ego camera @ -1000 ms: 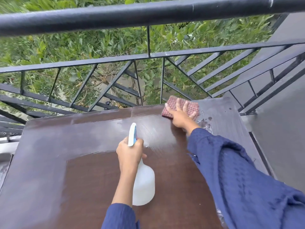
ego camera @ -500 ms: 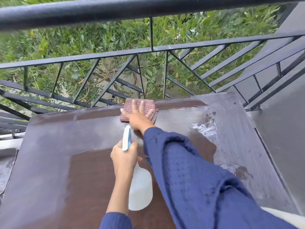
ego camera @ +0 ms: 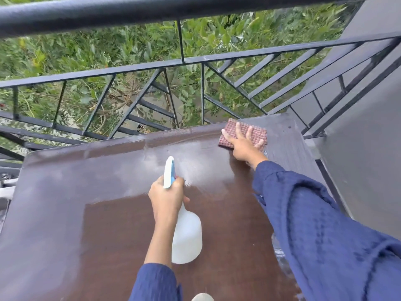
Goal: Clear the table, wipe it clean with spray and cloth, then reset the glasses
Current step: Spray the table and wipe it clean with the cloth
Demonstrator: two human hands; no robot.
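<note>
Pressing one cloth (ego camera: 258, 132), gripping one bottle (ego camera: 187, 237).

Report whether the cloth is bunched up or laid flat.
Laid flat: the checked cloth lies as a rectangle on the table, pressed under the right hand with spread fingers.

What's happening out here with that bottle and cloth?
Someone is cleaning a table beside a railing. The right hand presses a checked cloth flat near the table's far right corner, fingers spread. The left hand grips a white spray bottle by its neck, over the middle. The far part of the top looks wet and streaky.
</note>
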